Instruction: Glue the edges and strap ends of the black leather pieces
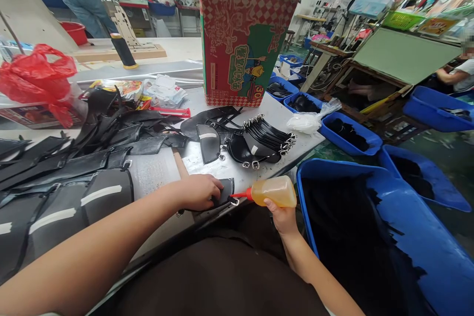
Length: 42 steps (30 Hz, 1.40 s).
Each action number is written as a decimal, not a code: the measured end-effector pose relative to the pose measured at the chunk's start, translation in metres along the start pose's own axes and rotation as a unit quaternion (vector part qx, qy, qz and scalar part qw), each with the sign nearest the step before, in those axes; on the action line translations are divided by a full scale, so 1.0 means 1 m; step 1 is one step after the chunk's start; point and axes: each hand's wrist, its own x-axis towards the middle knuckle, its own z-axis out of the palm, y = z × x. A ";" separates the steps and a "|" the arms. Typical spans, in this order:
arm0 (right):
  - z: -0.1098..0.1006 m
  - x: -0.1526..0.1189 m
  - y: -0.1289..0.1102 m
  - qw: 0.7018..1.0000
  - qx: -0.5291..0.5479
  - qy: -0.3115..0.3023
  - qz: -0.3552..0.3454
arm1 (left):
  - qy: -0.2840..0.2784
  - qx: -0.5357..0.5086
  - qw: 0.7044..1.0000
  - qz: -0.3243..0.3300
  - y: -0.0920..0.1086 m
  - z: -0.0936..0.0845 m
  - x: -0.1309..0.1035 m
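Observation:
My right hand (283, 216) is wrapped round a squeeze bottle (274, 191) of amber liquid, tipped on its side. Its red nozzle points left and meets the right edge of a small black leather piece (224, 192) with a metal buckle. My left hand (200, 191) presses on that piece at the table's front edge, fingers bent and partly hidden. Just beyond lie a black piece with a white strip (209, 143) and a stack of black buckled pieces (264, 140). More grey-black pieces with white strips (101, 195) overlap at the left.
A tall red and green carton (244, 44) stands at the table's back. Red plastic bag (40, 76) and thread spool (123, 52) are at back left. A large blue bin (414, 227) of black material is close on the right, with smaller blue bins beyond. Two other people are farther off.

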 end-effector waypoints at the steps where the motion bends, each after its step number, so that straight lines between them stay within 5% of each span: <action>1: 0.000 -0.002 0.002 1.000 -0.004 0.007 -0.001 | -0.001 0.000 1.000 0.000 0.000 0.000 0.000; 27: 0.010 -0.009 -0.016 0.999 -0.040 0.008 -0.022 | 0.009 0.008 1.000 -0.026 -0.003 -0.002 0.000; 32: 0.006 -0.001 -0.015 0.998 -0.035 0.056 -0.010 | 0.006 0.000 0.999 -0.031 -0.003 -0.003 -0.001; 42: 0.008 0.012 -0.006 0.999 -0.028 0.039 -0.018 | -0.001 -0.001 1.000 -0.030 -0.004 -0.001 -0.002</action>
